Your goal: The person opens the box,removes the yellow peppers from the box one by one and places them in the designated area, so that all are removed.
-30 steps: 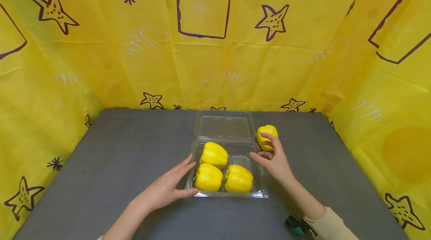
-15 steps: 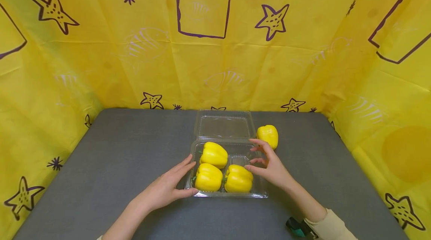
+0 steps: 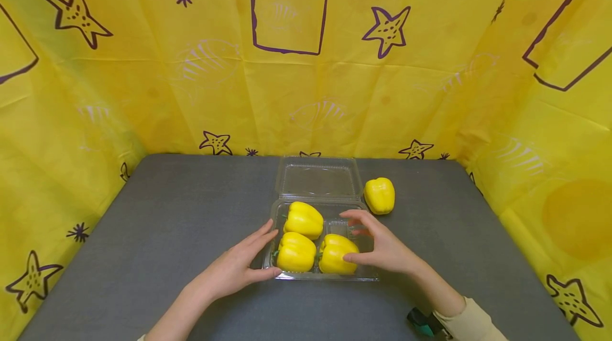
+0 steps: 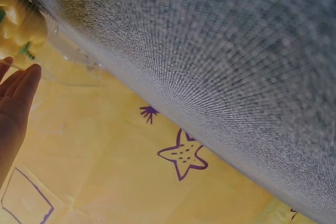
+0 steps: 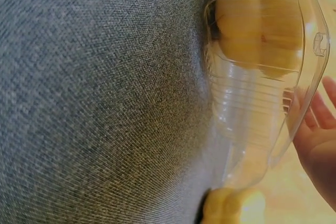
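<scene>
A clear plastic clamshell container [image 3: 368,272] lies with its lid folded back, holding three yellow bell peppers: one at the back left [image 3: 304,220], one at the front left [image 3: 296,253] and one at the front right [image 3: 337,261]. My left hand [image 3: 239,265] rests along the container's left side, fingers extended, thumb at the front corner. Over the right side hovers my right hand [image 3: 384,245], thumb and fingers spread apart, nothing between them. Its thumb overlaps the front-right pepper in the head view. In the right wrist view, the hand [image 5: 317,140] shows beyond the container's wall [image 5: 252,98].
Another yellow bell pepper [image 3: 380,196] sits on the grey table [image 3: 201,208], behind my right hand and beside the open lid [image 3: 317,177]. A black and green object [image 3: 421,323] is by the right sleeve. Yellow printed cloth [image 3: 287,96] encloses the table's back and sides.
My right hand has drawn back from beside the loose pepper, moving left and nearer over the container's right side. The left hand and the peppers have stayed in place.
</scene>
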Motion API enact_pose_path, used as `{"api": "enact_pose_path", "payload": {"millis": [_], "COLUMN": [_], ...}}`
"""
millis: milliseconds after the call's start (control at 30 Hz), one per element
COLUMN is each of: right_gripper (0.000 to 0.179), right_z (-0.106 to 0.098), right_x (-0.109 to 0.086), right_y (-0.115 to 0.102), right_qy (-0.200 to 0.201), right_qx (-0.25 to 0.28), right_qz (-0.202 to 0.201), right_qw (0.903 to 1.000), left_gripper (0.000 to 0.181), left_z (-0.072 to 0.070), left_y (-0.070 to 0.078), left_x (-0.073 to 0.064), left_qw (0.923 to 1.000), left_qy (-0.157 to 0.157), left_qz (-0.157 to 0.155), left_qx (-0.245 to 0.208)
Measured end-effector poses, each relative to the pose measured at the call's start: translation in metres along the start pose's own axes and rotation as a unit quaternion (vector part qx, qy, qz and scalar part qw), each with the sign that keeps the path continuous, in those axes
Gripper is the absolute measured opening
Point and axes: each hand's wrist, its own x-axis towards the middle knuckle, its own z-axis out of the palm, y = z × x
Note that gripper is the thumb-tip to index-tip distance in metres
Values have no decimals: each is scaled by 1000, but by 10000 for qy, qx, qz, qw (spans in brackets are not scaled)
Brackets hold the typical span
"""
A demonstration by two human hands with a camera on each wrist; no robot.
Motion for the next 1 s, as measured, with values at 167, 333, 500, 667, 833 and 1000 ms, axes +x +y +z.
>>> {"api": "enact_pose_path", "payload": {"millis": [167, 333, 500, 667, 833, 1000], "right_gripper": [73, 76, 79, 84, 80, 74], "right_z": [1, 2, 2, 3, 4, 6], "right_x": [0, -1, -1, 0, 0, 1], "right_y": [0, 10, 8, 7, 7, 6], "right_qy": [-281, -495, -690, -878, -921, -966], "right_qx": [-367, -570, -807, -1034, -1335, -1688], "right_qz": [35, 202, 310, 498, 407, 264], "right_qw": [9989, 9969, 9939, 9895, 9859, 9805], "left_gripper": [87, 86, 87, 87, 87, 86], "left_z": [0, 0, 0, 0, 1, 1], "left_y": [0, 0, -1, -1, -1, 0], "left_x": [0, 0, 1, 1, 0, 0], "left_qw": [10000, 10000, 10000, 10000, 10000, 10000], "left_qy": [11, 15, 4, 7, 14, 6], "left_qz": [26, 37, 11, 8, -11, -41], "left_qx": [9, 9, 10, 15, 10, -29]}}
